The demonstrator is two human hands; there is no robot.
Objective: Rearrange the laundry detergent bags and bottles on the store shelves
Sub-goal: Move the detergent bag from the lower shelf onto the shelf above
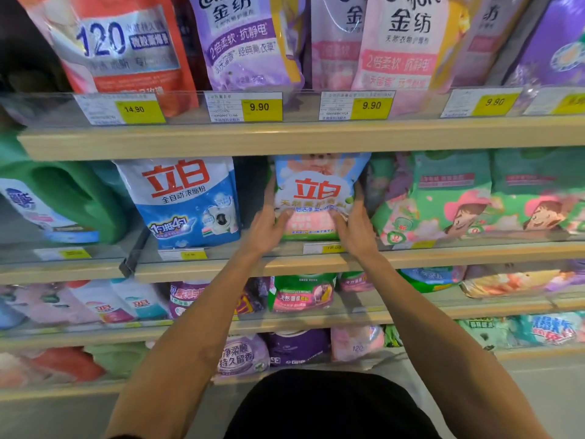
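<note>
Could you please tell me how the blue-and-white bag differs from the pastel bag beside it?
The blue-and-white bag stands untouched; the pastel bag is gripped at its sides by the left hand and right hand. The blue-and-white bag pictures a washing machine; the pastel bag shows pink and green panels. Both stand upright and carry the same red logo.

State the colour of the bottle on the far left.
Green bottle; it shows best in the head view.

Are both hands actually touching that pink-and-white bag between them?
Touching. The head view shows the left hand and right hand gripping the pink-and-white bag by its sides, thumbs on its front.
</note>
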